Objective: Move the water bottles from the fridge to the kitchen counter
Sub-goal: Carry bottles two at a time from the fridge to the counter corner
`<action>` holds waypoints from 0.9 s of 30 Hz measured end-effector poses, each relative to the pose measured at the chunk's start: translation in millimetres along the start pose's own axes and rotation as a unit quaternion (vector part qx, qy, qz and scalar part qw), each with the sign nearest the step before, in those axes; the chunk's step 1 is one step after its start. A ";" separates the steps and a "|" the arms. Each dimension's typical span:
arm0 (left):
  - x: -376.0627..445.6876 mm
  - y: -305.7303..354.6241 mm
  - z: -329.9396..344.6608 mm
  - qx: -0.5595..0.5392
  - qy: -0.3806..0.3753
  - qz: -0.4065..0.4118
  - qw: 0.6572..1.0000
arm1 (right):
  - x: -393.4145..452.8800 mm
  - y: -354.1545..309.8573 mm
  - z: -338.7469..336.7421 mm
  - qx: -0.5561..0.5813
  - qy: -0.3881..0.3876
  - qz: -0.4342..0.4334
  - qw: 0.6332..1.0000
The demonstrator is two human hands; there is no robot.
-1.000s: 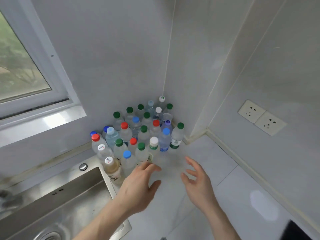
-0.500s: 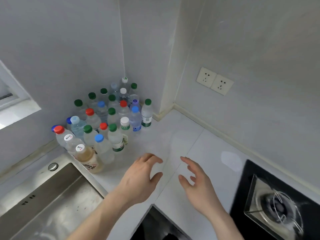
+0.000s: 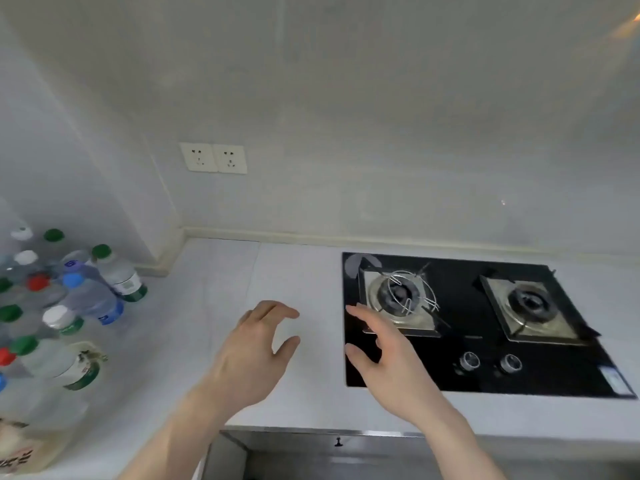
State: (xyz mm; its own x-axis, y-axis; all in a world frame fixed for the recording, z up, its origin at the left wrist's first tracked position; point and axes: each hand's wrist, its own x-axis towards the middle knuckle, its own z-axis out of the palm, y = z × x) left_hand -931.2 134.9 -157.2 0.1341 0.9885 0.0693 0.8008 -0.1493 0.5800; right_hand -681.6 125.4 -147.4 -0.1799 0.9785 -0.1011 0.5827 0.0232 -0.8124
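The white kitchen counter spans the view below your two empty hands, backed by a grey wall carrying a double wall socket. The black gas hob lies just to the outer side of your right hand, whose fingertips overlap its near-left edge; whether they touch the glass cannot be told. Two burners sit on it, the left burner just beyond your right fingertips and the right burner well apart from them, with two control knobs beside your right wrist line. The cluster of water bottles stands upright on the counter well to the outer side of your left hand, packed into the wall corner, with green, blue, red and white caps. Your left hand hovers with fingers loosely curved and thumb spread wide, gripping nothing. Your right hand is likewise spread, fingers nearly straight, holding nothing. The two hands sit near each other, palms facing inward.
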 end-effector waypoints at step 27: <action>-45.3 506.5 288.5 -0.026 -0.273 0.434 0.858 | -416.9 231.4 -322.9 -0.021 0.403 0.245 0.882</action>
State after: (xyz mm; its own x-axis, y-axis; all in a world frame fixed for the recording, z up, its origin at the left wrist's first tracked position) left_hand -363.3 8.0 -100.7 0.9318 0.3453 0.1114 0.2354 -0.8089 0.5388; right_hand -215.9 -210.9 -107.8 0.7133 0.7005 0.0205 0.4657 -0.4520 -0.7608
